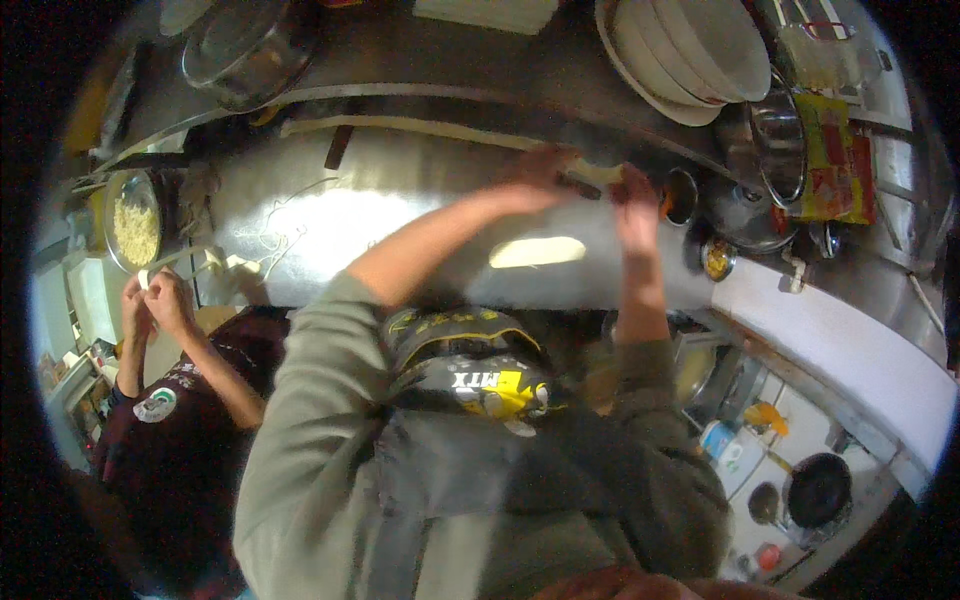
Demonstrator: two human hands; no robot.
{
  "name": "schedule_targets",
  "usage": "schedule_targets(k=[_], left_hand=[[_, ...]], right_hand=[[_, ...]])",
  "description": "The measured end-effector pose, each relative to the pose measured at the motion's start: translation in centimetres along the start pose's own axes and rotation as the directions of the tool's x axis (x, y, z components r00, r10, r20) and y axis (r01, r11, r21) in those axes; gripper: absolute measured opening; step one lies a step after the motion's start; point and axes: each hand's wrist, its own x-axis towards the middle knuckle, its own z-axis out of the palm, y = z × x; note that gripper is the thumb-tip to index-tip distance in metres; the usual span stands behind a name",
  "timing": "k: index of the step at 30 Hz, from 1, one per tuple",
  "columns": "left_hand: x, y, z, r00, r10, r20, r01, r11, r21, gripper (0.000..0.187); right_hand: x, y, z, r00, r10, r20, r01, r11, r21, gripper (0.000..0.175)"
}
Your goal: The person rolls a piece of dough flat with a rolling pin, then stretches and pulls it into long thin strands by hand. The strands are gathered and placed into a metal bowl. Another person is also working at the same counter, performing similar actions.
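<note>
Both my arms reach forward over the steel worktop (pixel 442 255). My left hand (pixel 540 180) and my right hand (pixel 636 199) are blurred near its far edge. Between them spans a pale strip (pixel 596 172), perhaps dough, with an end at each hand; the fingers' grip is too blurred to make out. Just under the strip lies a dark bar-like object (pixel 581 187). Nearer me, a long pale oval piece (pixel 537 253), maybe dough or a bright reflection, shows on the steel. Thin pale strands (pixel 281 240) lie to the left.
At left, a co-worker's hands (pixel 157 300) hold a pale piece beside a bowl of pale yellow shreds (pixel 136 232). Stacked white bowls (pixel 690 52) and a glass pot (pixel 244 56) stand on the shelf above. A pot lid (pixel 750 217) and a small bowl of yellow food (pixel 718 260) are at right.
</note>
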Motion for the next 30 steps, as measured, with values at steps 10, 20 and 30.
schedule_targets(k=[10, 20, 30], left_hand=[[8.7, 1.0, 2.4, 0.947, -0.012, 0.322, 0.074, 0.980, -0.183, 0.048], [-11.1, -6.6, 1.2, 0.933, -0.359, 0.025, 0.359, 0.921, -0.154, 0.029], [-21.1, -7.6, 4.7, 0.860, -0.490, 0.143, 0.511, 0.826, -0.239, 0.020]], right_hand=[[0.6, -4.3, -0.6, 0.859, 0.352, -0.372, -0.192, 0.894, 0.404, 0.032], [-4.5, 10.2, -5.7, 0.835, -0.380, 0.398, 0.534, 0.390, -0.750, 0.042], [-11.5, 7.3, 0.1, 0.939, 0.341, -0.041, -0.267, 0.652, -0.710, 0.054]])
